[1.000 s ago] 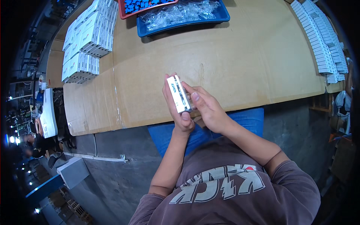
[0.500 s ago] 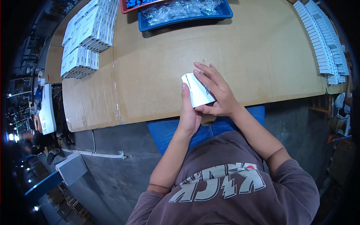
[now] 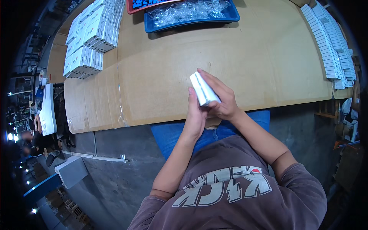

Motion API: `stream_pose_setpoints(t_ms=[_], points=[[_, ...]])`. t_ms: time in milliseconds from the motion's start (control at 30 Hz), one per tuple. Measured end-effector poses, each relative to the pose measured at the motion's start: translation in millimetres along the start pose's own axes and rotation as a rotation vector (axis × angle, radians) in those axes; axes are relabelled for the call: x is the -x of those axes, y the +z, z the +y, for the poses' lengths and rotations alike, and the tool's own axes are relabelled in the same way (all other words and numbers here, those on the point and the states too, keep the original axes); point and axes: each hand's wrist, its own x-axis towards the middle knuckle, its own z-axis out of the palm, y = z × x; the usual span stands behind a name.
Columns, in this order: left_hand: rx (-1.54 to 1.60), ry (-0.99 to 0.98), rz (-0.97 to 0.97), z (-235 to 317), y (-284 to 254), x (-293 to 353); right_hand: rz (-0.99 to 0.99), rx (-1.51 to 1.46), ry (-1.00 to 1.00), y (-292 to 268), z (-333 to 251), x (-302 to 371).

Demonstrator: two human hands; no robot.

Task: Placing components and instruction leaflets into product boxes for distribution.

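Note:
A small white cardboard box (image 3: 203, 90) is held between my two hands above the near edge of the table. My left hand (image 3: 196, 119) grips its left side, with the thumb lying along it. Fingers of my right hand (image 3: 224, 97) wrap over the right side of the box, the thumb near its lower end. One narrow face of the box points up, with a dark strip along it. Its underside and the fingers beneath are hidden.
The cardboard-covered table (image 3: 165, 73) carries stacks of white boxes (image 3: 86, 42) at the left and rows of white boxes (image 3: 331, 50) at the right. A blue tray (image 3: 168, 27) of clear plastic bags stands at the back, beside a red tray (image 3: 135, 10) of small blue parts.
The box has turned in my hands, so a narrow edge now faces up rather than a broad face. My right fingers, spread before, have closed along its side.

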Motion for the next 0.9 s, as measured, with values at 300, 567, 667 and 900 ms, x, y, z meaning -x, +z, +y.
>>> stream_pose_setpoints(t_ms=[300, 567, 667, 900], points=[[-0.294, 0.323, 0.049, 0, -5, -16, 0.004, -0.393, 0.348, -3, -19, -13], [-0.041, 0.151, 0.148, -1, -9, -18, -0.126, -0.069, 0.197, -4, -14, 0], [-0.079, 0.208, 0.172, -8, -12, -20, -0.097, 0.023, 0.117, -5, -11, -3], [-0.266, 0.216, 0.278, -12, -6, -17, -0.06, 0.172, -0.025, 5, -9, 2]])
